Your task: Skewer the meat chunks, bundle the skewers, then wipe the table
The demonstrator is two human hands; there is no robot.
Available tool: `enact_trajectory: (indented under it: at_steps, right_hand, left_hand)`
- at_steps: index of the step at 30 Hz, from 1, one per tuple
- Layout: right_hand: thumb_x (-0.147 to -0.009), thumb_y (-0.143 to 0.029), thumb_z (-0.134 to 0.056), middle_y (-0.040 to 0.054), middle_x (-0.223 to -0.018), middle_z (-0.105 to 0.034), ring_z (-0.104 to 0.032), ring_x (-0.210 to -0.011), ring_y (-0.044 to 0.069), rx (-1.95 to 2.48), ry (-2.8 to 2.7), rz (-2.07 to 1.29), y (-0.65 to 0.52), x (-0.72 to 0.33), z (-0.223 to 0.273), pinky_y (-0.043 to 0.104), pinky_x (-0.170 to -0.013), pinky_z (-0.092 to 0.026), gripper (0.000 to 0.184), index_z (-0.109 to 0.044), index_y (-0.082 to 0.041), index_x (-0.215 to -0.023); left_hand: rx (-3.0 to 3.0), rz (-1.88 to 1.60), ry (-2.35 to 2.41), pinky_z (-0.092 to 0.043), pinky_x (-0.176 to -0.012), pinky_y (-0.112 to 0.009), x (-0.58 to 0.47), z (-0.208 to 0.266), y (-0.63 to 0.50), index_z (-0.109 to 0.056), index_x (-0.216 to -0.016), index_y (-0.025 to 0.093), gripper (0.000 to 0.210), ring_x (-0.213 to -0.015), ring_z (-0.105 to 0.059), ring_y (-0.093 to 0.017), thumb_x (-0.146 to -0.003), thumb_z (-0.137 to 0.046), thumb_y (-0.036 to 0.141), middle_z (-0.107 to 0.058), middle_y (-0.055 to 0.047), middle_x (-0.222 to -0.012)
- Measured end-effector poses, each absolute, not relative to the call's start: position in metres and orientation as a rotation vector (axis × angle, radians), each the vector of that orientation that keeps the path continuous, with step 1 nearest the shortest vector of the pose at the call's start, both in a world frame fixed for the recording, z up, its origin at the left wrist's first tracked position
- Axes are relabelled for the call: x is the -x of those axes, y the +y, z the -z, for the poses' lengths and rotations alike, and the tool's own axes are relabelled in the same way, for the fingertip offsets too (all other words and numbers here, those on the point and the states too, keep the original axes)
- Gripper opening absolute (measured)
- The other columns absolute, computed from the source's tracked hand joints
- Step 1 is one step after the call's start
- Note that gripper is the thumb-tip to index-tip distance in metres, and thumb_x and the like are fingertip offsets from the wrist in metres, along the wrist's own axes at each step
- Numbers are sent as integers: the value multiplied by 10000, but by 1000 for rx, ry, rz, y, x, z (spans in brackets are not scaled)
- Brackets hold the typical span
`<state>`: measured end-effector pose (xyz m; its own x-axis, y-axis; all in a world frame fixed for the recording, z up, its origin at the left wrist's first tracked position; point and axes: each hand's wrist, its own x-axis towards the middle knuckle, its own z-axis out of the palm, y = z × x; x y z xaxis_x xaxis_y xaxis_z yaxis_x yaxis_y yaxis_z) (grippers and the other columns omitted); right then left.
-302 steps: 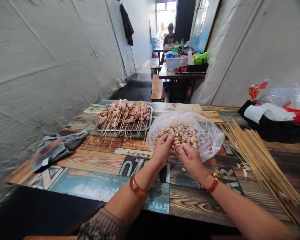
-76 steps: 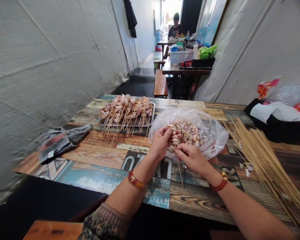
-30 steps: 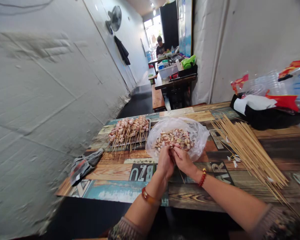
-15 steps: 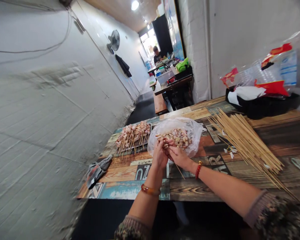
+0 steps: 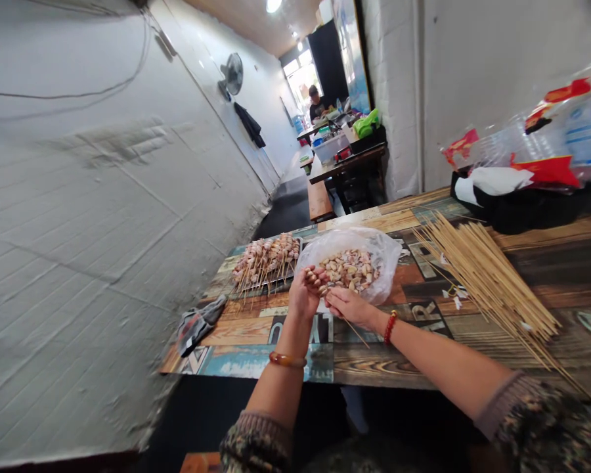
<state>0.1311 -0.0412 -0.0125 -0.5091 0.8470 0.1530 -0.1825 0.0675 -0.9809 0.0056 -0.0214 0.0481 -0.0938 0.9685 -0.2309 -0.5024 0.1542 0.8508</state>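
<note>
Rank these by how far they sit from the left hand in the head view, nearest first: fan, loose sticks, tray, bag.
1. Bag: right by the left hand, extending to its right.
2. Tray: just beyond, to its left.
3. Loose sticks: right side of the table.
4. Fan: farthest, up on the left wall.

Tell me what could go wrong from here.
The stick in the right hand might prick the left hand, which cups the threaded cloves; its far tip is hard to see. The soft plastic bag, open close by, could get tugged and spill loose cloves. The right sleeve may snag the bare sticks.
</note>
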Motion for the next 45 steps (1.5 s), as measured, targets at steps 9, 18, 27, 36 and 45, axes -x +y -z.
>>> enact_trajectory:
  at_steps: [9,18,27,36,45]
  right_hand:
    - [-853,-619,-497,-58,-572,-506,-384,-433,76,810,-1462,-1528,-40,-134,15,209,-417,-283,425,-513,-206,-753]
    - [-832,-606,-591,-49,-538,-489,-435,-484,112,932,-1310,-1261,-36,-145,16,240,-461,-346,452,-659,-160,-868]
    - [-786,-580,-651,-54,-556,-480,-409,-479,98,879,-1209,-1359,-36,-142,13,231,-454,-311,422,-684,-165,-854]
    - [-774,-570,-669,-41,-646,-503,-387,-494,79,778,-1164,-1485,-33,-146,0,223,-442,-301,410,-684,-177,-890]
    - [-766,-604,-659,-37,-651,-531,-410,-472,74,858,-1184,-1533,-25,-147,16,212,-432,-295,535,-675,-169,-1077]
  left_hand:
    - [-787,-1270,898,-499,-647,-255,-12,-32,-53,-645,-897,154,362,-638,-610,-128,-793,-694,497,-678,-42,-777]
    - [-1016,-991,1056,-317,-398,-193,-14,-11,-96,-629,-884,158,433,-459,-536,-92,-774,-658,575,-618,1,-651]
    - [-906,-933,1020,-156,-401,-197,-11,-21,-102,-584,-797,163,491,-400,-307,-35,-728,-674,641,-443,74,-529]
    - [-1127,-897,1069,-243,-438,-193,-7,-24,-103,-565,-714,158,410,-421,-380,-46,-773,-674,549,-478,60,-509]
    - [-1141,-1188,1210,-182,-408,-179,32,-41,-71,-559,-738,164,402,-380,-292,-29,-743,-684,547,-416,96,-475]
